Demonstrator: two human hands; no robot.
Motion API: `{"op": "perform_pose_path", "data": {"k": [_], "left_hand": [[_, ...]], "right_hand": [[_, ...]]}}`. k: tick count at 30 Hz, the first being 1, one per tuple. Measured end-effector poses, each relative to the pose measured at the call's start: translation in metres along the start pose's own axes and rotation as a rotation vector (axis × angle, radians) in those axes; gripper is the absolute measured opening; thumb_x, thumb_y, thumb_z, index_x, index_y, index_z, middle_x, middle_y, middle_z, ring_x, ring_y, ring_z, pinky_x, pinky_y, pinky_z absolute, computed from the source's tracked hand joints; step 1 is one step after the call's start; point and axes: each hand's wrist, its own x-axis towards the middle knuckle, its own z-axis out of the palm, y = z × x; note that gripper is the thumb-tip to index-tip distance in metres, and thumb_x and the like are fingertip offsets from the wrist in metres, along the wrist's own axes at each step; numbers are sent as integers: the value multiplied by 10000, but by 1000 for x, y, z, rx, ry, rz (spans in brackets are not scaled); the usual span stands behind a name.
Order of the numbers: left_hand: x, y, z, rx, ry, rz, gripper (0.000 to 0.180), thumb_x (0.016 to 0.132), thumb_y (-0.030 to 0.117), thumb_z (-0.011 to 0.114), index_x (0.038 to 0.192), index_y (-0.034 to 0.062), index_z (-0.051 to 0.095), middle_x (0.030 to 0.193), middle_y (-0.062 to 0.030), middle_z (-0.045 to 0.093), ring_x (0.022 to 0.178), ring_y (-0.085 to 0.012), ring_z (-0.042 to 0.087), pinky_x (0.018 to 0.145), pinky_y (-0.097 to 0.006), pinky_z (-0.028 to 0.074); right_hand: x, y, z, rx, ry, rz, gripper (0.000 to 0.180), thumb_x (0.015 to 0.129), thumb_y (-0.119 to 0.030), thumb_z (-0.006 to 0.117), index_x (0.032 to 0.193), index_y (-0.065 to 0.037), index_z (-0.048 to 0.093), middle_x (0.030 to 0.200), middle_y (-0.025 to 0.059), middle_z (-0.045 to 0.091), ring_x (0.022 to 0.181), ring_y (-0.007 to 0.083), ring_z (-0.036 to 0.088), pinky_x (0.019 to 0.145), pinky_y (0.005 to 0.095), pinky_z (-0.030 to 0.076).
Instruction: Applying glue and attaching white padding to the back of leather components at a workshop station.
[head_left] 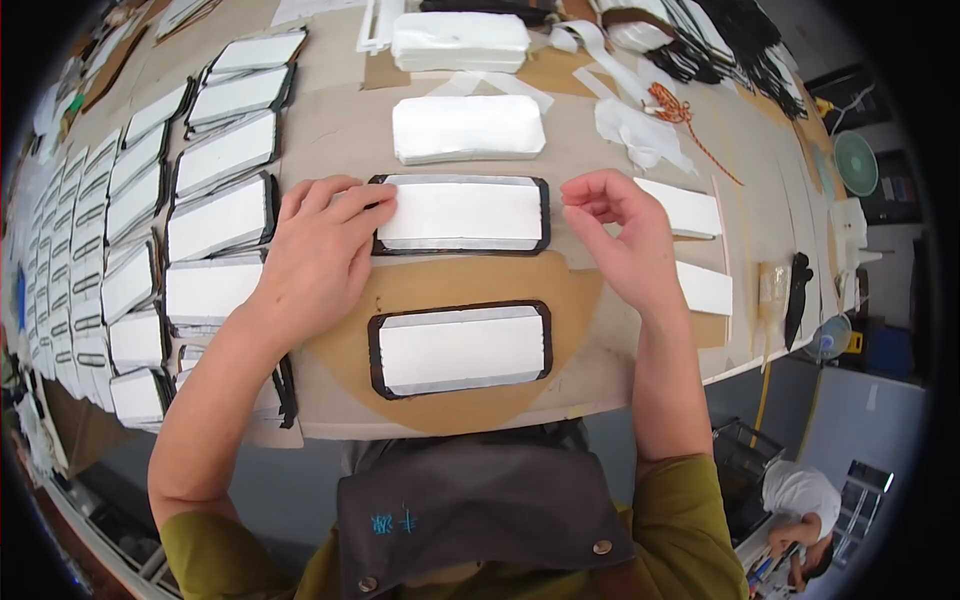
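Observation:
A white rectangular panel with grey strips along its long sides and a black border lies flat on the table in front of me. My left hand rests over its left end, fingers stretched out and fingertips touching the edge. Just off the right end hovers my right hand; its fingers are curled, with a gap between thumb and forefinger and nothing visible between them. Nearer to me, on a brown sheet, lies a second black-bordered panel, slightly tilted.
Beyond the panels sit two stacks of white pieces. Rows of overlapping bordered panels cover the left side. White strips lie by my right forearm, with orange cord farther off. A person is at lower right.

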Motion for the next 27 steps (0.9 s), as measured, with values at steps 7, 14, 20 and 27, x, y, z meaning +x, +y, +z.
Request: {"op": "perform_pose_path", "data": {"k": [7, 14, 20, 27], "left_hand": [[3, 3, -4, -23, -56, -23, 410, 817, -42, 567, 1210, 49, 639, 1340, -49, 594, 1247, -309, 489, 1111, -450, 317], [7, 11, -7, 85, -106, 31, 494, 791, -74, 551, 1234, 112, 665, 1335, -78, 587, 1253, -316, 483, 1101, -448, 317], [21, 21, -14, 153, -174, 79, 543, 754, -120, 530, 1220, 118, 676, 1311, -102, 569, 1278, -329, 460, 1105, -462, 302], [60, 45, 23, -262, -118, -28, 297, 868, -20, 609, 1146, 56, 676, 1235, -136, 593, 1095, -332, 589, 905, -401, 491]], "right_hand": [[1, 23, 15, 385, -16, 350, 171, 938, -69, 652, 1102, -25, 635, 968, 23, 660, 862, 82, 645, 744, 226, 528], [4, 30, 21, 431, 10, 394, 207, 877, -51, 675, 1077, -4, 651, 928, 53, 673, 791, 114, 632, 696, 265, 535], [7, 32, 22, 339, 13, 375, 232, 829, -45, 683, 1057, -8, 656, 882, 52, 676, 767, 112, 626, 695, 267, 535], [9, 30, 20, 417, 27, 363, 250, 808, -47, 688, 1047, 16, 658, 870, 58, 692, 745, 109, 635, 696, 267, 541]]}}
